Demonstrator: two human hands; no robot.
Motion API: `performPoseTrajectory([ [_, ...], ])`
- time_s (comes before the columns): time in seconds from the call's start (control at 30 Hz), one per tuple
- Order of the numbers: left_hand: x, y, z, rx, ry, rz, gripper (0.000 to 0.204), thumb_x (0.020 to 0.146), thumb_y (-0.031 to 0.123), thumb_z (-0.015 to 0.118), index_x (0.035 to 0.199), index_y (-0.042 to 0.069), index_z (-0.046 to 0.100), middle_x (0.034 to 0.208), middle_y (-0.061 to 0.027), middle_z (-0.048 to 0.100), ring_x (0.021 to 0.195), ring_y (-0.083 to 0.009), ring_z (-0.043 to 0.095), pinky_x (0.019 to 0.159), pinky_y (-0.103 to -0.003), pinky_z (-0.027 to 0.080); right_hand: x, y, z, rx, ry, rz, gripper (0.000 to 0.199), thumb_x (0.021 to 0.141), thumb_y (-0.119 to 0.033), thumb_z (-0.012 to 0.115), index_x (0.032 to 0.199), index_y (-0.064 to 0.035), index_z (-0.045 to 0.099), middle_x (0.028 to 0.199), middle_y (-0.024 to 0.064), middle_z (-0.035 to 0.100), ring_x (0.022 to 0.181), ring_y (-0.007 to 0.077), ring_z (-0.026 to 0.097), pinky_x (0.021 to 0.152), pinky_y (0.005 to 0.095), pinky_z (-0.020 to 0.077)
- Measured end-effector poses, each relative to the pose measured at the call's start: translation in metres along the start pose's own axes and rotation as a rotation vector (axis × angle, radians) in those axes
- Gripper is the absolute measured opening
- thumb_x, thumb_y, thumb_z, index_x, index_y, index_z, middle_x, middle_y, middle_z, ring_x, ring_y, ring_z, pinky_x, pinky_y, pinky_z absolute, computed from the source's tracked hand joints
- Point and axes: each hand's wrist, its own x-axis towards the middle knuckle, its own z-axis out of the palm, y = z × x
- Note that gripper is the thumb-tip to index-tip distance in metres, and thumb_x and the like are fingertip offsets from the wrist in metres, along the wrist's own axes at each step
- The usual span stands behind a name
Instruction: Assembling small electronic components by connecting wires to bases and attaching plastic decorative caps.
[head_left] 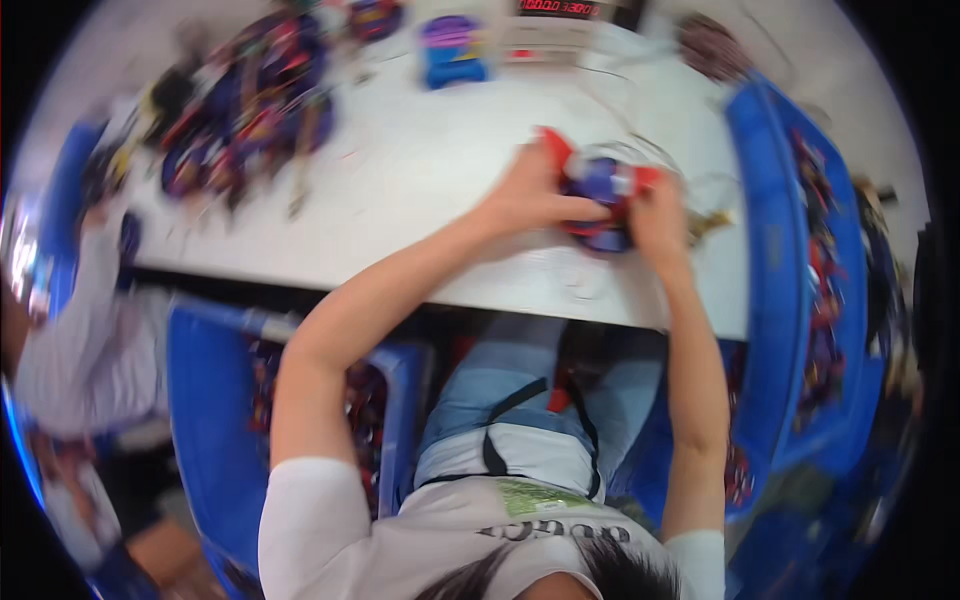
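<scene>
Both my hands are closed around a round purple-and-red object [598, 185] above the right part of the white table [400, 225]. My left hand [525, 198] grips its left side, the thumb lying across the front. Fingers of my right hand [658, 225] wrap its right edge. Bright red patches show at the fingertips of both hands; whether they are finger covers or part of the object I cannot tell. A thin cord [650, 150] loops behind the object, and a tan bundle [710, 222] lies right of my right hand. Motion blur hides the finer details.
A heap of purple and red pieces [250, 110] covers the table's far left. At the back stand a blue-and-purple tub [453, 50] and a box with a red digital display [545, 35]. Blue bins [765, 250] flank me. A co-worker's grey sleeve [95, 350] shows at left.
</scene>
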Motion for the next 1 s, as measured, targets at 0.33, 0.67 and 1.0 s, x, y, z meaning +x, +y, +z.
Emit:
performPoseTrajectory([
  [0.33,-0.054,0.056,-0.053,-0.580,0.101,0.055,0.053,0.063,0.028,0.083,0.105,-0.001,0.066,0.093,-0.0121,0.069,0.085,-0.0249,0.067,0.086,-0.034,0.054,0.033,-0.116,-0.027,0.347,-0.036,-0.056,0.030,0.089,-0.013,0.062,0.117,-0.0029,0.057,0.109,0.0128,0.061,0.095,0.0185,0.058,0.080,0.0286,0.0477],
  [0.67,-0.313,0.104,-0.176,-0.463,0.610,-0.047,0.067,0.070,0.024,0.075,0.127,0.001,0.050,0.107,-0.0162,0.065,0.089,-0.0257,0.067,0.077,-0.032,0.056,-0.005,-0.222,-0.010,0.920,-0.527,-0.304,0.031,0.092,-0.017,0.059,0.120,-0.0032,0.056,0.112,0.0110,0.060,0.094,0.0209,0.062,0.076,0.0289,0.0514],
  [1.0,-0.484,-0.121,-0.101,-0.522,1.009,-0.568,0.044,0.085,0.012,0.063,0.127,0.005,0.049,0.116,-0.0109,0.061,0.102,-0.0205,0.062,0.085,-0.028,0.049,-0.069,-0.171,-0.004,0.697,-0.752,-0.082,0.023,0.085,-0.019,0.066,0.102,-0.0045,0.060,0.081,0.0038,0.060,0.069,0.0110,0.052,0.062,0.0233,0.0444],
])
